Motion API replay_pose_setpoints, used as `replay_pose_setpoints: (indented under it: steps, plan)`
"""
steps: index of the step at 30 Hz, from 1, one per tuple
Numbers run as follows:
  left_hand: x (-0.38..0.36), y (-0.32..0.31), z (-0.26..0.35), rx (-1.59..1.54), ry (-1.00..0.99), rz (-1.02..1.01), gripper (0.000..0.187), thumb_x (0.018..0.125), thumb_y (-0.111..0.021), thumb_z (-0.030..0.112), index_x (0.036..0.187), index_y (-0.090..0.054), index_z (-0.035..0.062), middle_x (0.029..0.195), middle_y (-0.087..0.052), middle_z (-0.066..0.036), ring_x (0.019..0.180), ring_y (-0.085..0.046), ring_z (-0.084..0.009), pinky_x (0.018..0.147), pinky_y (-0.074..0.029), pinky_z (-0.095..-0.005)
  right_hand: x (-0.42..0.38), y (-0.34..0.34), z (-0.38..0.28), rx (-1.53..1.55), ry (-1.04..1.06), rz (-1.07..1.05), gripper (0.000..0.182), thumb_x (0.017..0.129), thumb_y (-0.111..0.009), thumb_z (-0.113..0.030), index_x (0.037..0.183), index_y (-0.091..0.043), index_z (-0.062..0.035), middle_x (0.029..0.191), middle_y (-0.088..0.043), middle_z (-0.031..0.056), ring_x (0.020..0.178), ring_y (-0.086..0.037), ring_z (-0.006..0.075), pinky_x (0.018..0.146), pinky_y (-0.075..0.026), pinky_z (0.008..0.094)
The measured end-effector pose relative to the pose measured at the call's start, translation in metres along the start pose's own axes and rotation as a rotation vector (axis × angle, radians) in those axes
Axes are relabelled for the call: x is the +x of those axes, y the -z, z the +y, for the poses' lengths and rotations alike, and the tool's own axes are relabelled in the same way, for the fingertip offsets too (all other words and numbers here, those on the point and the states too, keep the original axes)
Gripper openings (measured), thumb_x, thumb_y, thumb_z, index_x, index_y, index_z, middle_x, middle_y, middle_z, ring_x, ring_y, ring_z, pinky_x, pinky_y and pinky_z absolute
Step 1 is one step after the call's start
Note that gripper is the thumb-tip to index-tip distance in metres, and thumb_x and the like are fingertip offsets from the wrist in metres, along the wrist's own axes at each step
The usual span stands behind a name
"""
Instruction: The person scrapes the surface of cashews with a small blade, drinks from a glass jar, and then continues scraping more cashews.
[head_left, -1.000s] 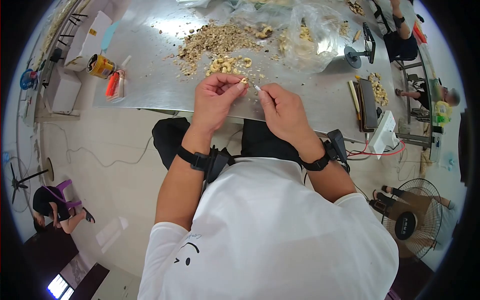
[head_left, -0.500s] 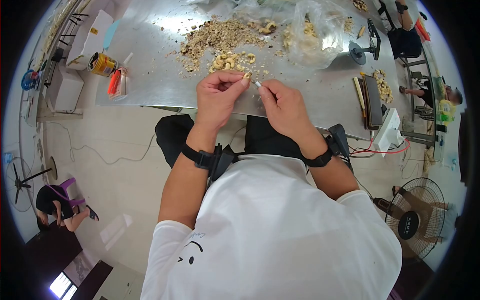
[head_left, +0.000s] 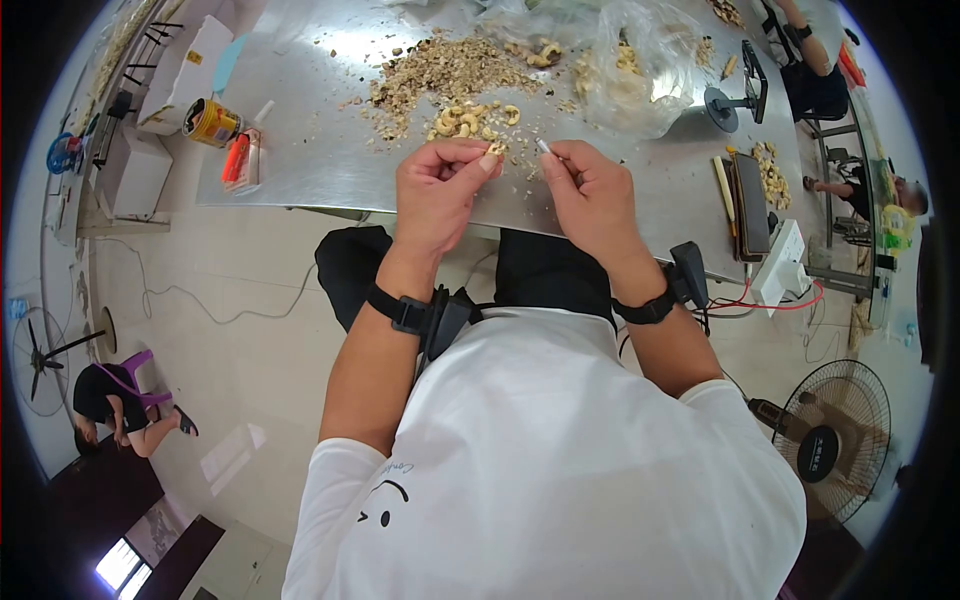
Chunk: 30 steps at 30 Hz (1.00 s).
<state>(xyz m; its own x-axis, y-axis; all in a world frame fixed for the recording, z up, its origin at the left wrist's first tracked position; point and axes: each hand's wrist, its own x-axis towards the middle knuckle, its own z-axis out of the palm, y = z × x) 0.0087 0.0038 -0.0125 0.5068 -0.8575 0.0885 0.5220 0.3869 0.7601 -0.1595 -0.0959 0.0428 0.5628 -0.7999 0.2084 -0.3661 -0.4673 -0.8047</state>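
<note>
My left hand (head_left: 432, 195) is closed, its thumb and forefinger pinching a cashew nut (head_left: 496, 148) above the table's near edge. A short, thin tool with a silvery end (head_left: 543, 147) sits in the pinch of my right hand (head_left: 595, 200), a small gap to the right of the nut; its kind does not show. Just beyond my left fingertips lies a small group of pale cashew nuts (head_left: 462, 122). Behind them spreads a heap of brown skin and shell bits (head_left: 445, 75). White crumbs are scattered on the metal table (head_left: 330, 150) between and beyond my hands.
A clear plastic bag (head_left: 650, 95) holding cashews stands beyond my right hand. At right are a black stand (head_left: 722, 108), a dark slim case (head_left: 748, 205), more nuts (head_left: 772, 178) and a power strip (head_left: 780, 262). A yellow can (head_left: 210, 124) stands left. Other people sit nearby.
My right hand has moved right, drawing the tool away from the nut. My left hand keeps its pinch on the cashew in nearly the same place.
</note>
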Motion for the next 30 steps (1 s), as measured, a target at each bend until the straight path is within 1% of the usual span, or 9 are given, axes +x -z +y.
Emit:
replay_pose_setpoints:
  steps: [1,4,5,8,11,16,22,25,30]
  plan:
    - [0.001,-0.001,0.000,0.004,0.010,0.017,0.013,0.092,-0.066,-0.012,0.101,-0.068,-0.0021,0.109,-0.070,-0.015,0.098,-0.072,-0.0232,0.088,-0.062,-0.0345,0.000,0.002,-0.001,0.067,-0.047,-0.042,0.014,0.095,-0.068,-0.016,0.099,-0.071,-0.0027,0.078,-0.069,0.0154,0.066,-0.067,0.0265,0.062,-0.051,0.0360]
    - [0.004,-0.008,0.001,-0.025,0.017,0.060,0.012,0.090,-0.070,-0.010,0.100,-0.069,-0.0028,0.105,-0.072,-0.015,0.093,-0.072,-0.0202,0.086,-0.062,-0.0339,-0.003,0.001,-0.004,0.174,-0.015,-0.118,0.013,0.094,-0.070,-0.014,0.098,-0.071,-0.0014,0.077,-0.068,0.0152,0.063,-0.064,0.0207,0.061,-0.050,0.0334]
    - [0.004,-0.009,0.002,-0.039,0.017,0.076,0.013,0.089,-0.072,-0.010,0.100,-0.070,-0.0031,0.103,-0.073,-0.014,0.090,-0.072,-0.0187,0.085,-0.062,-0.0336,-0.004,0.001,-0.006,0.168,-0.014,-0.130,0.014,0.094,-0.069,-0.014,0.098,-0.071,-0.0012,0.076,-0.068,0.0154,0.063,-0.064,0.0213,0.061,-0.050,0.0337]
    - [0.004,-0.003,0.001,-0.006,0.051,0.062,0.012,0.093,-0.066,-0.011,0.101,-0.068,-0.0024,0.109,-0.071,-0.015,0.096,-0.072,-0.0223,0.088,-0.062,-0.0345,-0.004,-0.004,-0.009,0.153,-0.008,-0.153,0.014,0.094,-0.069,-0.014,0.099,-0.070,-0.0006,0.076,-0.067,0.0159,0.063,-0.064,0.0231,0.061,-0.050,0.0345]
    - [0.005,-0.002,0.001,-0.024,0.062,0.065,0.012,0.093,-0.067,-0.011,0.101,-0.068,-0.0024,0.108,-0.071,-0.015,0.095,-0.072,-0.0223,0.089,-0.062,-0.0350,-0.003,-0.008,-0.009,0.137,-0.007,-0.151,0.015,0.095,-0.068,-0.014,0.099,-0.070,-0.0005,0.076,-0.067,0.0163,0.063,-0.065,0.0247,0.061,-0.050,0.0355]
    - [0.004,0.000,-0.002,-0.034,-0.001,0.036,0.012,0.093,-0.066,-0.011,0.101,-0.068,-0.0021,0.108,-0.071,-0.015,0.096,-0.073,-0.0233,0.089,-0.062,-0.0353,-0.003,-0.010,-0.012,0.144,-0.042,-0.159,0.015,0.095,-0.067,-0.014,0.099,-0.070,-0.0005,0.075,-0.067,0.0174,0.064,-0.067,0.0273,0.060,-0.050,0.0370]
    - [0.003,0.000,0.001,-0.090,0.031,0.066,0.011,0.094,-0.066,-0.009,0.101,-0.068,-0.0013,0.108,-0.071,-0.015,0.099,-0.072,-0.0242,0.089,-0.062,-0.0343,-0.004,-0.015,-0.013,0.071,0.018,0.002,0.013,0.095,-0.067,-0.014,0.098,-0.070,-0.0010,0.072,-0.066,0.0145,0.058,-0.062,0.0235,0.058,-0.049,0.0346]
    - [0.002,-0.001,0.002,-0.125,0.046,0.077,0.010,0.095,-0.065,-0.008,0.102,-0.067,-0.0010,0.108,-0.071,-0.014,0.099,-0.072,-0.0241,0.089,-0.062,-0.0336,-0.004,-0.014,-0.015,0.141,-0.028,-0.020,0.013,0.095,-0.068,-0.013,0.099,-0.070,-0.0010,0.071,-0.066,0.0136,0.058,-0.061,0.0223,0.059,-0.049,0.0338]
    - [0.004,-0.002,0.003,-0.148,0.076,0.077,0.011,0.096,-0.064,-0.007,0.105,-0.067,0.0000,0.106,-0.072,-0.014,0.097,-0.072,-0.0229,0.087,-0.062,-0.0332,-0.006,-0.019,-0.010,0.195,-0.001,-0.079,0.013,0.095,-0.068,-0.013,0.100,-0.070,-0.0016,0.072,-0.067,0.0140,0.060,-0.063,0.0227,0.060,-0.050,0.0344]
